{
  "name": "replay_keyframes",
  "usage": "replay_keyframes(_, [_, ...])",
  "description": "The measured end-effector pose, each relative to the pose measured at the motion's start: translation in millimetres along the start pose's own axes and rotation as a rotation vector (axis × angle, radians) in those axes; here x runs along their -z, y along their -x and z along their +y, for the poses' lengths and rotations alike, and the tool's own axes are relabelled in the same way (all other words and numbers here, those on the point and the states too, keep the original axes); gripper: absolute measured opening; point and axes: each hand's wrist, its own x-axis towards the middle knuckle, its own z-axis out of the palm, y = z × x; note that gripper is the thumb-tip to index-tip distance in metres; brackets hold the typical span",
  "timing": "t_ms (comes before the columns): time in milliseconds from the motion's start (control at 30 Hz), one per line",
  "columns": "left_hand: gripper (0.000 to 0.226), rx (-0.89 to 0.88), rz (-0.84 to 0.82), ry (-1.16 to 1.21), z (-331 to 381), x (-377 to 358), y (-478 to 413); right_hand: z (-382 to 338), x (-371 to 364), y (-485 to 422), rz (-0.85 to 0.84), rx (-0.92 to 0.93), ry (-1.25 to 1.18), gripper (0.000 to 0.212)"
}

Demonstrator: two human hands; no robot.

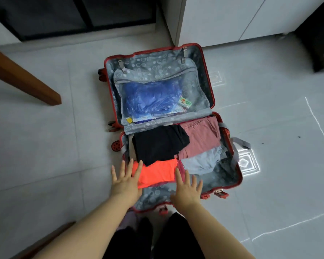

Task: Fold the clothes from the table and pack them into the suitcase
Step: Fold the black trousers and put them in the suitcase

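Pale tiled floor, wooden table leg

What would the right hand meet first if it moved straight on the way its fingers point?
Probably the light blue garment, just beyond the right hand's fingers in the suitcase; height above it is unclear.

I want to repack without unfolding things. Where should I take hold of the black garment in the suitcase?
Probably by its near edge, coming from the near side. The black garment lies on top in the suitcase, and that edge overlaps the orange garment, so it looks free to slide under; support both corners to keep the fold.
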Motion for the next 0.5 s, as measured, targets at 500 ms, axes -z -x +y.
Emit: replay_keyframes(500, [0.062, 0.075, 0.456, 0.542, -136.4, 231.7, 373.9, -181.4, 193.3, 344.3, 0.445, 0.531, 0.089, 0.056])
